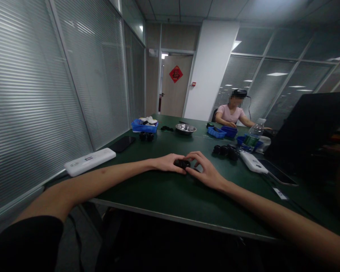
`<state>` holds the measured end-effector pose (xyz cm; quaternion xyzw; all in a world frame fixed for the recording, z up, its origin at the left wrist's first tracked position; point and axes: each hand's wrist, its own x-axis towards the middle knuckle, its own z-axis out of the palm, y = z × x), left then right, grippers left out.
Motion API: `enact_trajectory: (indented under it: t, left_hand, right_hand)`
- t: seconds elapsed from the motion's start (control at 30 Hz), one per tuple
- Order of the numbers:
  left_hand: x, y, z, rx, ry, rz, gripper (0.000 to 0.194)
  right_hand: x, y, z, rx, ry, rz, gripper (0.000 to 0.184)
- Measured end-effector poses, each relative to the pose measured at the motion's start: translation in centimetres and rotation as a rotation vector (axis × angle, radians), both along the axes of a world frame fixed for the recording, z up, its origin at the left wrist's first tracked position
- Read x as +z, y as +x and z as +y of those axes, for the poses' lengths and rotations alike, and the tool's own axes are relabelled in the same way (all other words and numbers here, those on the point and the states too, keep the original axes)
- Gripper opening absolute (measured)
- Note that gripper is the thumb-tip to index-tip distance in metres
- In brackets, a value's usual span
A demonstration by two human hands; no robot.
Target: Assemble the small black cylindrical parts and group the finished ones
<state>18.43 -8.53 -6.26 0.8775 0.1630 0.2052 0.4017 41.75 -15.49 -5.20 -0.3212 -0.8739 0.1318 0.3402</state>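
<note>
A small black rounded part [182,163] is held just above or on the green table in front of me; its exact kind is too small to make out. My left hand [169,162] is wrapped round its left side, thumb at the near edge. My right hand [204,172] curves in from the right, thumb and fingertips at the part's right side. Under the right palm lies a dark piece [197,170], mostly hidden. Beyond the right hand stands a cluster of black round parts [225,150], and two more black round parts [146,136] sit farther back on the left.
The green table [147,192] holds a blue basket [144,125], a steel bowl [186,129], blue trays [216,132], a plastic bottle [252,136], white devices [90,161] and phones [122,144]. A co-worker [232,113] sits across. A dark screen [320,128] stands at right.
</note>
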Motion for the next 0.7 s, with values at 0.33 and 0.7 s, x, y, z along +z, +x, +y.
enact_trajectory:
  t: [0.33,0.7]
  left_hand:
    - [0.29,-0.16,-0.15,0.012,0.047,0.022,0.052]
    - [0.01,-0.07,0.11,0.031,0.061,0.033,0.051]
  right_hand:
    - [-0.16,0.09,0.17,0.055,0.005,-0.018,0.029]
    - [0.02,-0.03,-0.06,0.055,0.015,-0.036,0.027]
